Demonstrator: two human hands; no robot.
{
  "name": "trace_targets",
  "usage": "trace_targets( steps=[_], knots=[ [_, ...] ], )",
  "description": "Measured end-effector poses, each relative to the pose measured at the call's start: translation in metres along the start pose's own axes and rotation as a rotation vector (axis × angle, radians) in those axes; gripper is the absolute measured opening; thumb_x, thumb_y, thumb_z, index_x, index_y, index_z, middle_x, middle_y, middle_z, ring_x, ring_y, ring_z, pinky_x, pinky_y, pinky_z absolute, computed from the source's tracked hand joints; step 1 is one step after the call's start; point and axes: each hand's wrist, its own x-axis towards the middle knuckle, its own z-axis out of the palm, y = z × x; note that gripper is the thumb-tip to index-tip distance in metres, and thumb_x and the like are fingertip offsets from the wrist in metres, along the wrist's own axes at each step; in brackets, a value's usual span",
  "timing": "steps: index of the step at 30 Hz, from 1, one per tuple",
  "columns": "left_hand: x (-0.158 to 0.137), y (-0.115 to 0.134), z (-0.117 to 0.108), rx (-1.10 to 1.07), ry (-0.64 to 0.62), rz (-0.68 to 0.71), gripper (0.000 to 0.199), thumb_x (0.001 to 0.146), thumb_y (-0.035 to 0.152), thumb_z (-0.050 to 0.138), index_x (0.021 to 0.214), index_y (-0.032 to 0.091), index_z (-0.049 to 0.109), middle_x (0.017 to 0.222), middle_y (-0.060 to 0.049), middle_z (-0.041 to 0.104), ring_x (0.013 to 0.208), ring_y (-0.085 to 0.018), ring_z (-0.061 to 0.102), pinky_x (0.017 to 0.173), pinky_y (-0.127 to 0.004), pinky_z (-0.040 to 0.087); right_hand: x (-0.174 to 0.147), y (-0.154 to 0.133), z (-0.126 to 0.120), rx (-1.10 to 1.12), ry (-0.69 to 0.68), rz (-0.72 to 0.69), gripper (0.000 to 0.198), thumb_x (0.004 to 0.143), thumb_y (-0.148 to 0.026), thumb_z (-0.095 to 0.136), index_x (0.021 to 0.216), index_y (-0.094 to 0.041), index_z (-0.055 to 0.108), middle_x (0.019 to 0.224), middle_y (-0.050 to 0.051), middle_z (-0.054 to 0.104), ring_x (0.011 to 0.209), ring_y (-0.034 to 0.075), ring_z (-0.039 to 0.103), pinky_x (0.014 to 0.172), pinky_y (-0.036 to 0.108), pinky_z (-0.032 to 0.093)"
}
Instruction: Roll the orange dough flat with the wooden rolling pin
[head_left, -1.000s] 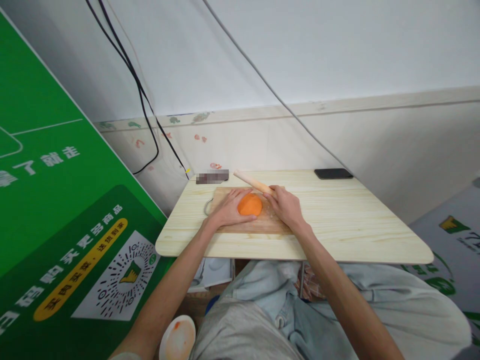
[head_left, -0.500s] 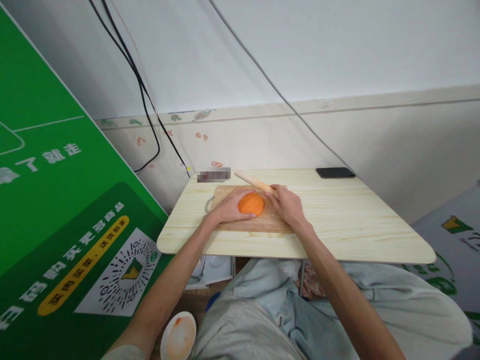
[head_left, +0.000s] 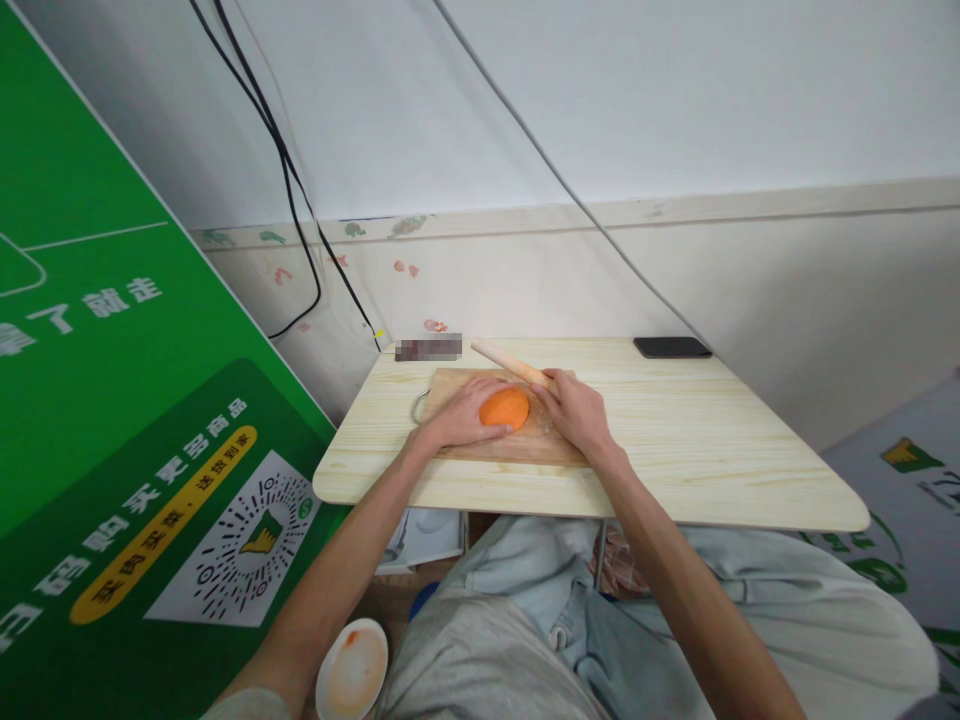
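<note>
A smooth, rounded lump of orange dough point(head_left: 505, 409) rests on a wooden cutting board point(head_left: 510, 453). My left hand point(head_left: 466, 412) is curved around its left side, thumb along the near edge and fingers over the far edge. In my right hand point(head_left: 576, 408) is a pale wooden rolling pin point(head_left: 510, 362), gripped by its near end. It slants up and to the left, beyond the dough and apart from it. Pale specks lie on the board between the dough and my right hand. A metal ring handle point(head_left: 420, 406) sticks out at the board's left end.
The board lies on a light wood table point(head_left: 697, 440). A black phone point(head_left: 672, 347) is at the back right, a blurred-out object point(head_left: 428, 347) at the back left. Low at the left stands a stained white bowl point(head_left: 352, 668). A green sign point(head_left: 150, 400) borders the left side; cables point(head_left: 281, 150) hang along the wall.
The view has shifted very slightly. Both hands, the dough and the rolling pin keep nearly the same positions.
</note>
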Motion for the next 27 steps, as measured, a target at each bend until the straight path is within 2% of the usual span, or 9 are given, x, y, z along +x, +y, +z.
trace_targets(
  steps=[9, 14, 17, 21, 27],
  knots=[
    [0.0007, 0.0053, 0.0081, 0.124, 0.006, -0.075, 0.075, 0.087, 0.051, 0.080, 0.155, 0.028, 0.058, 0.158, -0.013, 0.056, 0.153, -0.037, 0.045, 0.133, -0.058, 0.034, 0.0000, -0.0003, -0.0011, 0.001, -0.006, 0.006, 0.042, 0.112, -0.048, 0.048, 0.140, -0.020, 0.063, 0.121, 0.013, 0.080, 0.106, 0.029, 0.075, 0.084, 0.034, 0.050],
    [-0.0012, 0.0057, 0.0023, -0.038, 0.023, -0.024, 0.077, 0.083, 0.037, 0.081, 0.155, 0.029, 0.056, 0.157, -0.010, 0.061, 0.148, -0.034, 0.054, 0.131, -0.056, 0.038, 0.0002, -0.0004, -0.0013, -0.006, -0.013, 0.011, 0.043, 0.114, -0.048, 0.046, 0.141, -0.020, 0.063, 0.123, 0.013, 0.080, 0.108, 0.028, 0.075, 0.085, 0.033, 0.050],
    [-0.0020, 0.0070, 0.0008, -0.067, 0.027, 0.013, 0.082, 0.080, 0.032, 0.080, 0.157, 0.030, 0.053, 0.159, -0.008, 0.059, 0.149, -0.033, 0.053, 0.132, -0.055, 0.036, 0.0005, -0.0004, -0.0012, 0.001, -0.009, 0.014, 0.044, 0.114, -0.049, 0.044, 0.140, -0.020, 0.064, 0.123, 0.013, 0.080, 0.107, 0.028, 0.075, 0.084, 0.034, 0.051],
    [-0.0003, 0.0062, 0.0043, 0.050, 0.016, -0.043, 0.087, 0.077, 0.039, 0.084, 0.158, 0.029, 0.052, 0.160, -0.011, 0.056, 0.154, -0.036, 0.046, 0.135, -0.057, 0.031, 0.0005, -0.0006, -0.0014, 0.006, -0.009, 0.003, 0.043, 0.113, -0.048, 0.046, 0.140, -0.021, 0.064, 0.122, 0.013, 0.081, 0.106, 0.029, 0.076, 0.085, 0.035, 0.052],
    [0.0006, 0.0014, 0.0075, 0.085, 0.003, -0.084, 0.092, 0.078, 0.044, 0.084, 0.161, 0.025, 0.049, 0.162, -0.014, 0.053, 0.155, -0.038, 0.043, 0.133, -0.059, 0.032, -0.0002, -0.0013, -0.0028, 0.012, -0.009, -0.005, 0.041, 0.113, -0.047, 0.048, 0.139, -0.021, 0.065, 0.125, 0.013, 0.080, 0.110, 0.029, 0.075, 0.085, 0.035, 0.052]
  ],
)
